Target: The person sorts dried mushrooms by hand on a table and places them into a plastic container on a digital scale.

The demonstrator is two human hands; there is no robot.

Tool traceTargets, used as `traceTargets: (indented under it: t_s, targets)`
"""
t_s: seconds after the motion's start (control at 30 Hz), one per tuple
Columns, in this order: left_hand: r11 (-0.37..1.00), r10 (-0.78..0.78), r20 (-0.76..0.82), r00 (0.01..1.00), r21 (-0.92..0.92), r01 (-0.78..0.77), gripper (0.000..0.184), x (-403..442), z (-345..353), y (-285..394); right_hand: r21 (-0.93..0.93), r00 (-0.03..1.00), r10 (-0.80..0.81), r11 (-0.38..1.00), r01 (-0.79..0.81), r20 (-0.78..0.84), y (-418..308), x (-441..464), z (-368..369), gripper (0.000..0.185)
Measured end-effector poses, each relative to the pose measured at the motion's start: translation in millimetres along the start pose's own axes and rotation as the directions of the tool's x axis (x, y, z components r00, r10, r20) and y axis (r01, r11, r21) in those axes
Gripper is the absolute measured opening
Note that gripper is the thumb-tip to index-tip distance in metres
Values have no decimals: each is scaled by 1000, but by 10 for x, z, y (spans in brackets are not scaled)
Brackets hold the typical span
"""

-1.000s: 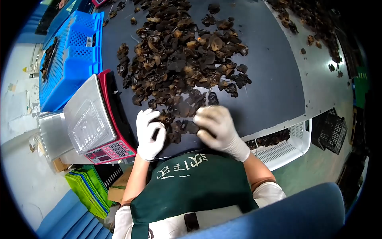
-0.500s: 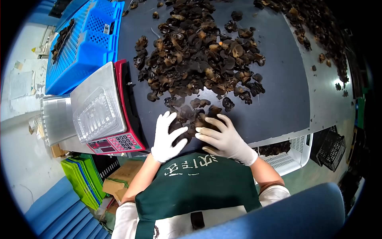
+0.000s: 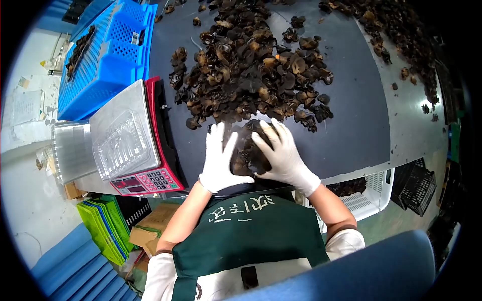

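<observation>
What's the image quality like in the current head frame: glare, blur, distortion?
Head view: wide-angle distortion, black corners, curved edge on the dark mat; head view: glare streaks on the clear plastic tray, hotspot on the metal tabletop at right; head view: dark pieces between the left hand and right hand look soft, possibly motion blur.

This looks like a food sorting and packing workroom: a large dark worktop (image 3: 351, 125) carries a heap of brown-black, fungus-like pieces (image 3: 251, 70), and at its side stands a red-framed digital scale (image 3: 148, 181) bearing a clear plastic tray (image 3: 124, 143). The person's white gloves (image 3: 218, 165) and green apron (image 3: 246, 231), the blue crate (image 3: 103, 75), the white basket (image 3: 377, 196) and stacked green crates (image 3: 103, 236) below point to bulk handling rather than a home kitchen.
</observation>
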State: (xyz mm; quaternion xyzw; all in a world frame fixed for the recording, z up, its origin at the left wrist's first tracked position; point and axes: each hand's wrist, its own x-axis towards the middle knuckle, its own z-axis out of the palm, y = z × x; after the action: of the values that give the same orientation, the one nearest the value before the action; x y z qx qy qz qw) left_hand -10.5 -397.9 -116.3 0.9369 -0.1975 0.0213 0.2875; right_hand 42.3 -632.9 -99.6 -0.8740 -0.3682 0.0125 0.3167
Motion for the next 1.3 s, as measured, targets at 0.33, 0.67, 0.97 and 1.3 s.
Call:
traceTargets:
  t_s: [0.33,0.67,0.97,1.3]
  targets:
    - [992,122,-108,987,57,-116,56,-91,197,291,-113,969,-191,978,174,-159,44,-16,196,42]
    - [812,-470,-423,775,-551,192,24,81,-533,443,910,788,576,172,-377,217,36,193,-203,13]
    - [896,-326,-665,672,11,445,20,-700,-2244,-1043,623,725,322,-760,-186,609,-110,541,-226,34]
    - [899,-436,-661,611,-284,334,20,-729,-2122,-1377,764,871,-63,-452,-460,487,-1281,2189,-10,37]
